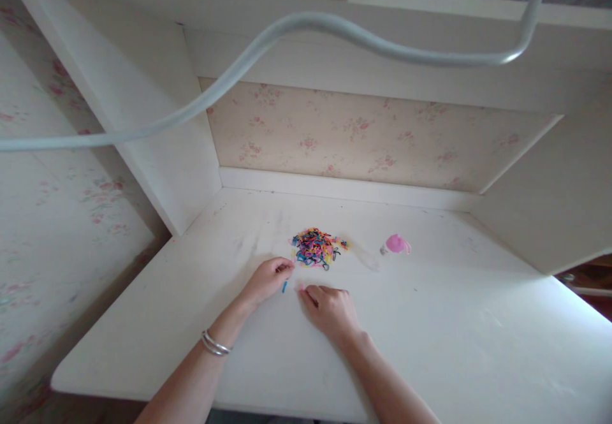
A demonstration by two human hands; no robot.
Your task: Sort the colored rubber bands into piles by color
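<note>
A heap of small coloured rubber bands lies on the white desk. My left hand rests just left of the heap with its fingers pinched together, and a small blue band hangs from them. My right hand lies below the heap, fingers curled in a pinch on a tiny pinkish piece at the fingertips. A silver bangle sits on my left wrist.
A small bottle with a pink cap lies on its side right of the heap. White shelf walls enclose the desk left and right, with floral wallpaper behind. A grey cable loops across the top.
</note>
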